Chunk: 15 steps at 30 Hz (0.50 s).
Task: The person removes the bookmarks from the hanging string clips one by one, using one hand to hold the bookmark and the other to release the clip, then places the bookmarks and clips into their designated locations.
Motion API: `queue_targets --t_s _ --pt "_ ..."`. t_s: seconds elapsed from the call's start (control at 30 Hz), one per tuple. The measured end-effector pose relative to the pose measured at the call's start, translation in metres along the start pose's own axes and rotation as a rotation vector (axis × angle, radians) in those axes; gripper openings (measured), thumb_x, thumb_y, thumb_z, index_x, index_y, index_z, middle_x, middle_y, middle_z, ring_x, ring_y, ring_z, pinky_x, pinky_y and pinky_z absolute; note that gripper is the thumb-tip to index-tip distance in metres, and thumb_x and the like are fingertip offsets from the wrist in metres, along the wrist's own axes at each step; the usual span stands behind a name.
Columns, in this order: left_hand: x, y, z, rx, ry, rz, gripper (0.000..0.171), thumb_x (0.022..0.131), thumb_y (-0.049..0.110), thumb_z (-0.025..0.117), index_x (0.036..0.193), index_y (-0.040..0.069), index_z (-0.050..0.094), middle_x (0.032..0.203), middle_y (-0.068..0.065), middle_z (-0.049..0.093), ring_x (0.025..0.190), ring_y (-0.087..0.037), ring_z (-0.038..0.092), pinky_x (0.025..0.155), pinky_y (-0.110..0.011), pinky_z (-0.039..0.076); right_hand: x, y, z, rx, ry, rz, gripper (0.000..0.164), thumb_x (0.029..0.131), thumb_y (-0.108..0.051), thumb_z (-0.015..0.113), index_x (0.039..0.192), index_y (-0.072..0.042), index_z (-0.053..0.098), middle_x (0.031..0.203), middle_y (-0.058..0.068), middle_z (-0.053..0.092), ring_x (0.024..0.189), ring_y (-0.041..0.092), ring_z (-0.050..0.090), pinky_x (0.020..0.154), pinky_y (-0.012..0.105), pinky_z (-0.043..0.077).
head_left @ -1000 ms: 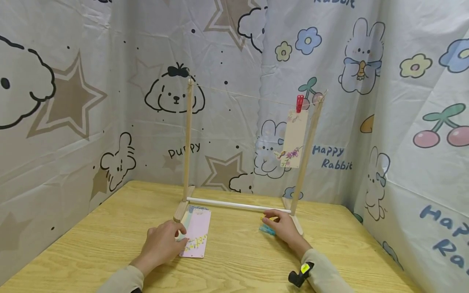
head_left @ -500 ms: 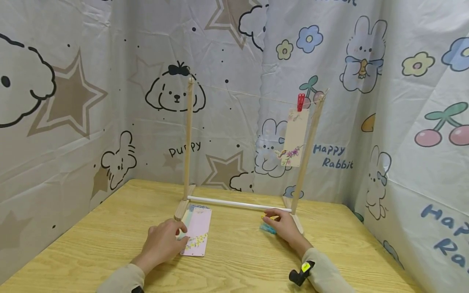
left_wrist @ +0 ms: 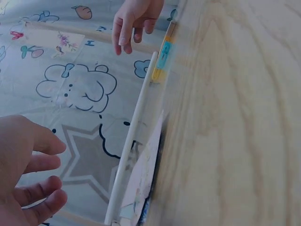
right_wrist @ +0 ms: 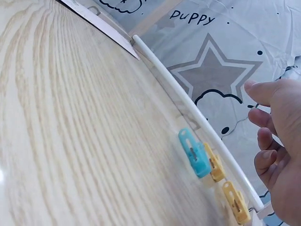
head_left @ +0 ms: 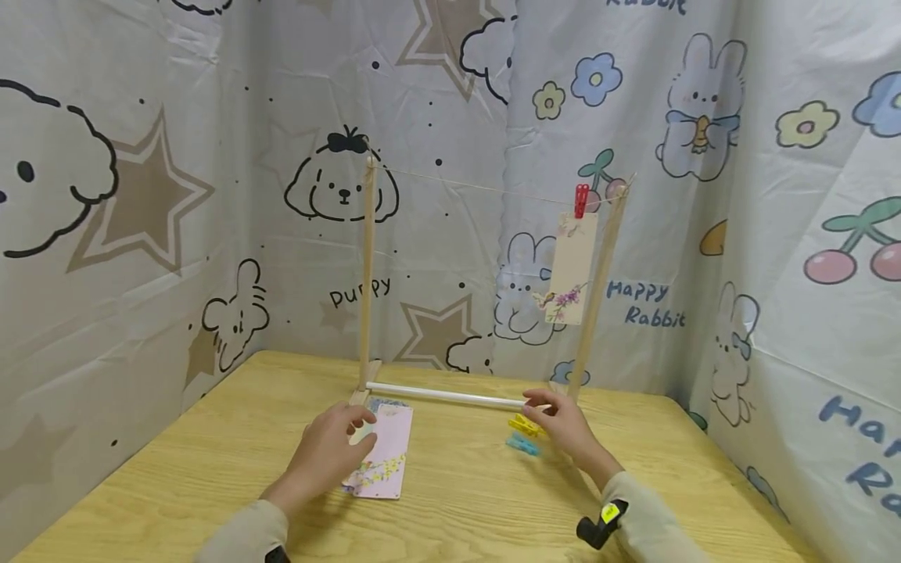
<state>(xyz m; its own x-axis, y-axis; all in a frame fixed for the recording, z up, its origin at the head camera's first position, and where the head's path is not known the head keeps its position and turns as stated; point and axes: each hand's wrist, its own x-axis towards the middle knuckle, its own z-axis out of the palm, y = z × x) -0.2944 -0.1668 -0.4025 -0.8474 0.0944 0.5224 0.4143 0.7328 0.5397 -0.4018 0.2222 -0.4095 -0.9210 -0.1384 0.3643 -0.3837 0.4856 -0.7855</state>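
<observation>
In the head view my left hand hovers over the left side of a pink bookmark-like card with yellow blossoms. Other cards lie partly hidden beneath it. The left wrist view has that hand's fingers loosely bent, holding nothing. My right hand, also holding nothing, is raised beside the white rod, its fingers loosely curled in the right wrist view. Close by on the table lie a blue clothespin and two yellow ones, a nearer clothespin and a farther clothespin.
A wooden stand has a left post and a right post, with a string tied between their tops. A red clothespin holds a cream flowered card on the string. Printed cloth surrounds the table.
Both hands have lifted a little; the left has shifted right over the cards. The right has drawn away from the clothespins, showing more of the yellow. The head view has shifted slightly.
</observation>
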Motion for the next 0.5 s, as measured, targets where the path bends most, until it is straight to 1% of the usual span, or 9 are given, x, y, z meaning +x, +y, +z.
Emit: queue_targets --t_s 0.13,0.23,0.33,0.5 --pt "0.005 0.006 -0.002 -0.008 0.005 0.033 0.022 0.090 0.014 0.078 0.111 0.014 0.073 0.098 0.001 0.064 0.091 -0.027 0.064 0.078 -0.044 0.051 0.003 -0.004 -0.004 -0.005 -0.012 -0.030 0.036 0.099 -0.018 0.074 0.132 -0.006 0.069 0.112 0.008 0.069 0.087 0.021 0.060 0.070 0.029 0.050" --pt "0.007 0.007 -0.003 -0.005 0.008 0.054 0.026 0.090 0.014 0.078 0.116 0.012 0.072 0.099 0.000 0.064 0.091 -0.026 0.063 0.077 -0.043 0.051 0.004 -0.005 -0.007 -0.011 -0.008 -0.026 0.035 0.098 -0.020 0.075 0.131 -0.008 0.070 0.111 0.007 0.070 0.086 0.023 0.058 0.069 0.029 0.048" --pt "0.009 0.007 -0.002 -0.009 0.016 0.059 0.028 0.090 0.013 0.078 0.117 0.010 0.072 0.099 0.000 0.064 0.091 -0.025 0.062 0.077 -0.042 0.051 0.004 -0.006 -0.009 -0.020 -0.011 -0.014 0.035 0.098 -0.020 0.074 0.131 -0.008 0.070 0.112 0.008 0.070 0.086 0.024 0.058 0.068 0.030 0.048" --pt "0.013 0.007 -0.002 -0.018 0.014 0.053 0.028 0.090 0.012 0.077 0.117 0.009 0.072 0.099 -0.002 0.064 0.092 -0.026 0.062 0.078 -0.042 0.051 0.003 -0.011 -0.013 -0.037 -0.015 -0.008 0.037 0.100 -0.022 0.072 0.134 -0.008 0.068 0.114 0.008 0.068 0.090 0.023 0.059 0.073 0.033 0.051"
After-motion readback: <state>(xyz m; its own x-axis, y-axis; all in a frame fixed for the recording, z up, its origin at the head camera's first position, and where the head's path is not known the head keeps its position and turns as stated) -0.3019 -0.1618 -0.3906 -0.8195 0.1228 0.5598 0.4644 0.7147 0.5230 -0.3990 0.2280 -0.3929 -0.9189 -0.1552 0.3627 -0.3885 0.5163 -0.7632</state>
